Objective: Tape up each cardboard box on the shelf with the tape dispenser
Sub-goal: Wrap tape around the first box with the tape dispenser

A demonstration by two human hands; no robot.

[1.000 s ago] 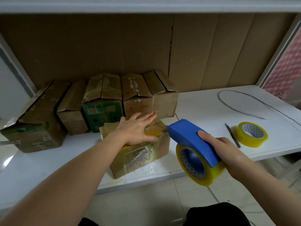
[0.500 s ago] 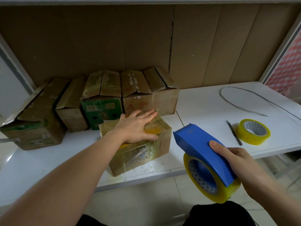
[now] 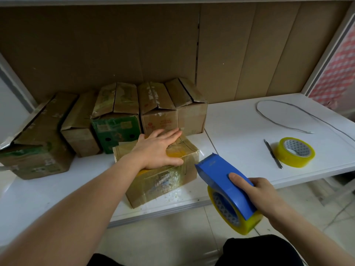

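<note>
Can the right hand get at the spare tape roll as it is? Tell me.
Probably not yet: the right hand grips the tape dispenser. The path over the shelf to the spare tape roll looks free.

The left hand (image 3: 160, 148) lies flat, fingers straight, on top of a taped cardboard box (image 3: 161, 175) at the shelf's (image 3: 240, 131) front edge. Just right of it, the right hand (image 3: 263, 194) grips a blue tape dispenser (image 3: 221, 177) loaded with a yellow roll, its toothed end near the box's corner. Beyond the left hand stands a row of cardboard boxes (image 3: 119, 116). Beyond the right hand lie a pen (image 3: 272, 153), a spare tape roll (image 3: 294, 151) and a thin cord (image 3: 278, 118).
</note>
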